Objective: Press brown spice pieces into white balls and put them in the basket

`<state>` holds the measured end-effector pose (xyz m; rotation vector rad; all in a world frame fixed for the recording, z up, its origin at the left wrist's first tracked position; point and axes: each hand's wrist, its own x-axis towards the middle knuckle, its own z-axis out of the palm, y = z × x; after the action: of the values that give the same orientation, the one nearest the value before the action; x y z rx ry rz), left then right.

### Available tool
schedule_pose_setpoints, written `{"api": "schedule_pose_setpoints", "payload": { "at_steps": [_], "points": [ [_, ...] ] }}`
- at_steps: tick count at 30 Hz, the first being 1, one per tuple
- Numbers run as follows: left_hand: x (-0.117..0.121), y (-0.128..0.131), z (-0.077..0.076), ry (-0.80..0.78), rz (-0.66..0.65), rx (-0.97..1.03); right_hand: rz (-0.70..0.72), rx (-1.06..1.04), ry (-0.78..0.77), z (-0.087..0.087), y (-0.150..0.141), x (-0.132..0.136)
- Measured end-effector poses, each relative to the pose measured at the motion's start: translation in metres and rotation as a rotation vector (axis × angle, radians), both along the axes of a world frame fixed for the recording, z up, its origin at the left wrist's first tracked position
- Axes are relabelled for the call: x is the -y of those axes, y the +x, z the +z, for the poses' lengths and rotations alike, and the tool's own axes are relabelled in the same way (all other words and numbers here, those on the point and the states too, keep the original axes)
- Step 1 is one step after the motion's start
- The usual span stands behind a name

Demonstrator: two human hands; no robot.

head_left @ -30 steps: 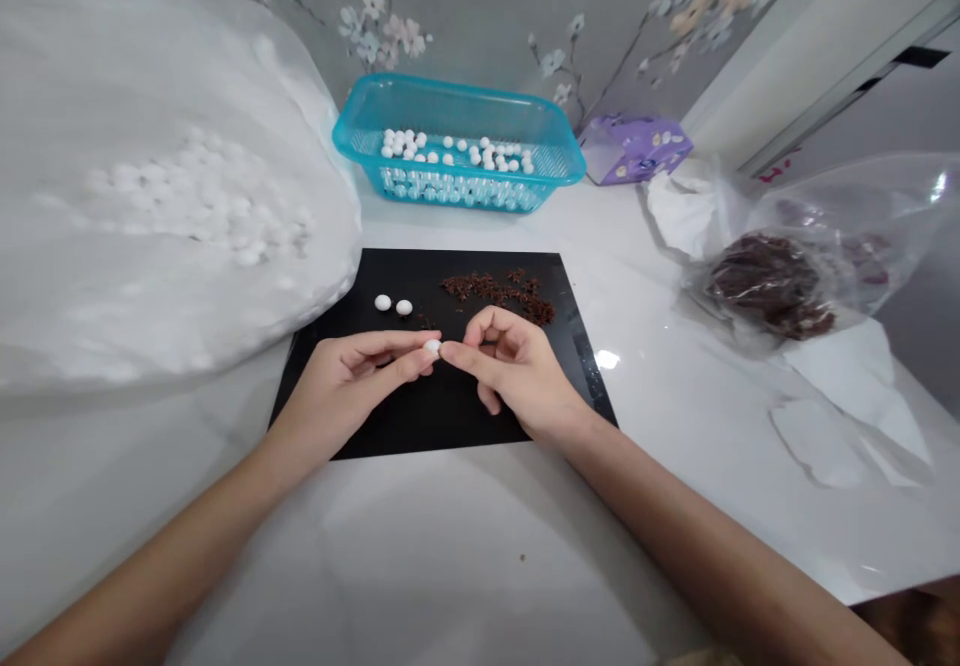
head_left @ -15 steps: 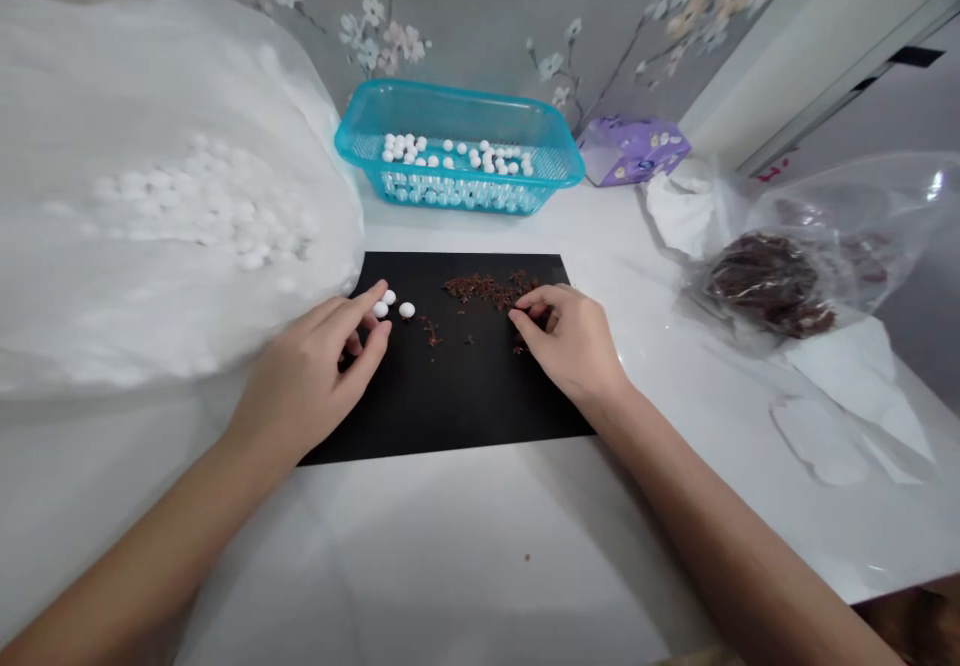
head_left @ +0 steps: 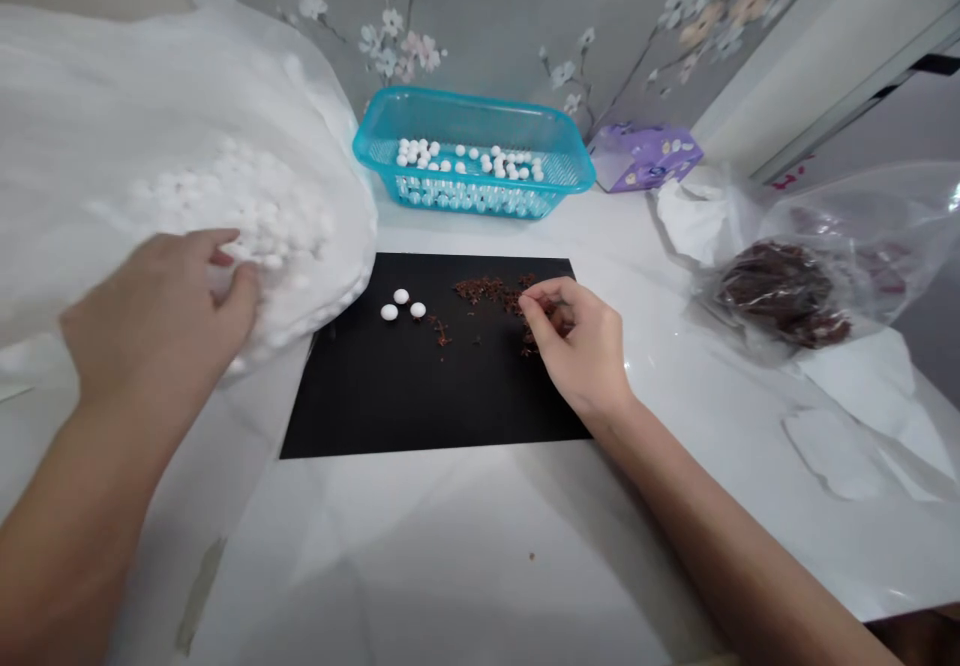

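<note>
Many white balls [head_left: 271, 208] lie just beside the left fingers [head_left: 241, 298].

A person's left hand [head_left: 161, 311] reaches forward, back of the hand up, thumb and index finger parted, its outline slightly blurred. The right hand [head_left: 581, 346] is lowered with thumb and forefinger pinched together, other fingers curled beneath. Both bare forearms angle inward from the lower corners, wrists well apart.

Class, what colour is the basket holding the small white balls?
The basket is turquoise blue, seen best in the head view.
</note>
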<state>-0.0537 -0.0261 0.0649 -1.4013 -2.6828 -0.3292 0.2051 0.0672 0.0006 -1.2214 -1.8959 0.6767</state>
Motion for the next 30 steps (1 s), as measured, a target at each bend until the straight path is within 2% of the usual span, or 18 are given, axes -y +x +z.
{"api": "schedule_pose_setpoints", "payload": {
  "at_steps": [5, 9, 14, 17, 22, 24, 26, 28, 30],
  "points": [
    [0.001, -0.002, 0.001, -0.162, 0.055, -0.064, -0.003, -0.032, -0.006, 0.0, -0.002, 0.004],
    [0.0, -0.009, 0.0, -0.159, 0.145, -0.086, -0.022, -0.034, -0.011, -0.001, -0.002, 0.005],
    [0.0, -0.014, 0.0, -0.2, 0.196, -0.154, -0.027, -0.042, 0.024, -0.001, -0.003, 0.007],
    [0.0, -0.017, -0.004, -0.093, 0.18, -0.148, -0.017, -0.059, 0.055, 0.001, -0.004, 0.009],
    [0.0, -0.01, -0.012, 0.348, 0.056, -0.175, -0.004, -0.099, 0.077, 0.0, -0.008, 0.015],
    [0.001, 0.005, -0.014, 0.504, -0.053, -0.074, 0.008, -0.142, 0.061, -0.001, -0.011, 0.019],
    [0.004, 0.026, -0.016, 0.581, -0.148, 0.18, 0.054, -0.211, -0.009, -0.001, -0.015, 0.024],
    [0.006, 0.048, -0.021, 0.458, -0.239, 0.589, 0.124, -0.283, -0.138, -0.001, -0.02, 0.029],
    [0.007, 0.066, -0.028, 0.305, -0.256, 0.912, 0.18, -0.338, -0.266, 0.001, -0.023, 0.034]
  ]
}}
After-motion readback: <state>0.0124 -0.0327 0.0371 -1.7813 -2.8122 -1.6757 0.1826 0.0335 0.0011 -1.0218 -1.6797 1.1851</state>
